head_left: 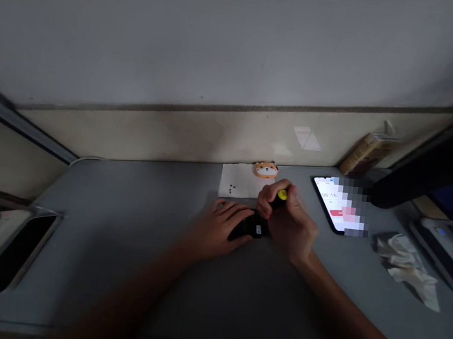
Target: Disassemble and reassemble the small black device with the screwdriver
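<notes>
My left hand (220, 228) grips the left end of a flat black device (248, 227), fingers along its far side and thumb at its near edge. The device lies on the grey desk and bears a small pale label. Its exact kind I cannot make out. Wrapped in my right hand (288, 222) is a screwdriver (282, 195), its handle's yellow end pointing up above the device's right end. The hand hides its shaft and tip. Just beyond, a white sheet of paper (244, 179) carries several tiny dark bits (231, 187) that look like screws.
An orange animal-faced case (266, 170) sits on the paper's far edge. To the right are a lit phone (330, 202) showing a timer, crumpled tissue (406, 264) and a power strip (447, 257). A dark-screened phone (15, 255) lies left. The wall (173, 137) bounds the desk's back.
</notes>
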`<state>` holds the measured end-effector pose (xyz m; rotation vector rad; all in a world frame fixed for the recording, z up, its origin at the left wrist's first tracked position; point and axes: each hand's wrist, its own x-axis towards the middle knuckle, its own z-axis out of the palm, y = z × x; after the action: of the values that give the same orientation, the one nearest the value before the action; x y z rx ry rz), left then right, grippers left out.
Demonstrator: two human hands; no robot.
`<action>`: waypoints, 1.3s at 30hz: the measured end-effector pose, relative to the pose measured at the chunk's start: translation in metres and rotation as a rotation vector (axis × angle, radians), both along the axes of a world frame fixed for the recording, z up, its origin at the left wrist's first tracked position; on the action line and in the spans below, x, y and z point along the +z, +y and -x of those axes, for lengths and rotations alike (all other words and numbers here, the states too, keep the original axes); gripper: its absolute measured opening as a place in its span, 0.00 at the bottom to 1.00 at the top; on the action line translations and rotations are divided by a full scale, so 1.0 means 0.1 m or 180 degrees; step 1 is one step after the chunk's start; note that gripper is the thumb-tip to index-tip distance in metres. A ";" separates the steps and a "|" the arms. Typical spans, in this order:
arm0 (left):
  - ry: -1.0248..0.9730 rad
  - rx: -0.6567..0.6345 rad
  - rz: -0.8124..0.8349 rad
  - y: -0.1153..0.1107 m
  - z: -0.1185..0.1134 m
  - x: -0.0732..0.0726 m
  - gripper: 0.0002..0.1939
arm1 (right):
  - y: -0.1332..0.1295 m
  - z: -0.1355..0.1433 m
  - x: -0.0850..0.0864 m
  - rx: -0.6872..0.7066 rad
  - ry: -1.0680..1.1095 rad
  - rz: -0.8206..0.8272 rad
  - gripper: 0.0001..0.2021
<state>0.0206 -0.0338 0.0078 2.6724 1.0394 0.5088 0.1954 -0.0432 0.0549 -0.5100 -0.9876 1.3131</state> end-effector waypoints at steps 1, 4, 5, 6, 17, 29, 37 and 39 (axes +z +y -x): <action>-0.0007 -0.0008 -0.0012 0.00 0.00 0.00 0.23 | 0.00 0.00 0.00 0.0020 0.0007 0.0007 0.18; -0.0035 -0.0049 -0.0072 0.00 0.00 -0.01 0.23 | 0.01 -0.01 0.00 -0.0013 0.0003 0.0025 0.18; -0.0039 -0.0058 -0.0090 0.00 0.00 -0.01 0.23 | 0.01 -0.01 0.00 -0.0038 0.0004 0.0028 0.18; -0.0045 -0.0061 -0.0105 0.00 0.01 -0.01 0.23 | 0.01 -0.01 0.01 -0.0058 0.0004 0.0023 0.18; -0.0121 -0.0031 -0.0121 0.00 0.01 -0.01 0.20 | 0.01 0.00 0.02 -0.0052 0.0046 0.0083 0.18; -0.0116 -0.0033 -0.0043 -0.01 0.00 0.00 0.18 | 0.01 0.01 0.00 -0.0137 -0.0004 0.0006 0.18; -0.0112 -0.0003 0.0007 0.00 0.01 -0.01 0.18 | 0.01 -0.01 0.00 -0.0095 0.0032 0.0024 0.18; -0.0173 0.0020 0.0039 -0.01 0.00 0.00 0.17 | 0.01 -0.02 0.01 -0.0126 0.0024 0.0021 0.18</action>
<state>0.0203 -0.0350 0.0079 2.6302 1.0325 0.5712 0.1969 -0.0423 0.0555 -0.5270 -0.9627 1.2826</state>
